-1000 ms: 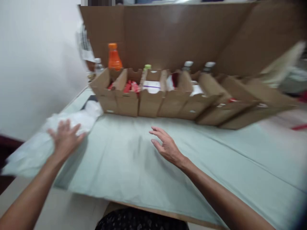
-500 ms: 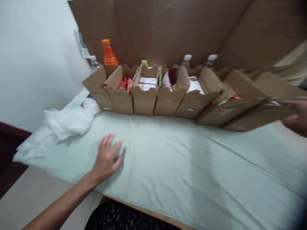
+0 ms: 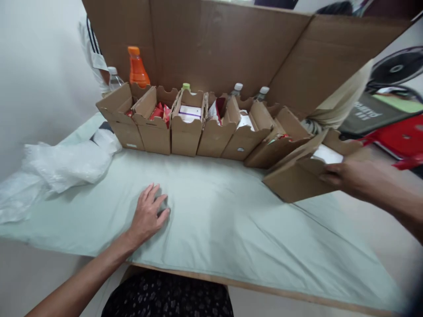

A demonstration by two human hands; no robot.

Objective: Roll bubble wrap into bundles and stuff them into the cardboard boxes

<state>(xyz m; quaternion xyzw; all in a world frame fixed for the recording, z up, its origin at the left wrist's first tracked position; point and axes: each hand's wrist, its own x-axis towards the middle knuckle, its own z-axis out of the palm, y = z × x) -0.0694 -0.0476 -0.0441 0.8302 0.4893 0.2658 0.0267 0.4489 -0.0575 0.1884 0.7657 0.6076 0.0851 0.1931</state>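
Observation:
My right hand (image 3: 346, 176) grips the front edge of the rightmost cardboard box (image 3: 297, 180), which is tilted and pulled forward from the row. A white item (image 3: 327, 154) shows inside it. My left hand (image 3: 150, 210) rests on the pale green cloth (image 3: 198, 220), fingers spread, holding nothing. Beyond it stand several more open cardboard boxes (image 3: 187, 141) side by side. In them I see red packets (image 3: 160, 112), a white carton with a purple stripe (image 3: 190, 113), and a white and dark red packet (image 3: 216, 111).
An orange bottle (image 3: 138, 70) and several clear bottles with white caps (image 3: 115, 80) stand behind the boxes, before a tall cardboard panel (image 3: 211, 44). Clear plastic wrap (image 3: 69, 165) lies at the left. A fan (image 3: 395, 68) and a red object (image 3: 403, 136) are off the table's right side.
The rightmost box has come forward and away from the row in my right hand, and its white content now shows. The view has shifted right. My left hand stays on the cloth.

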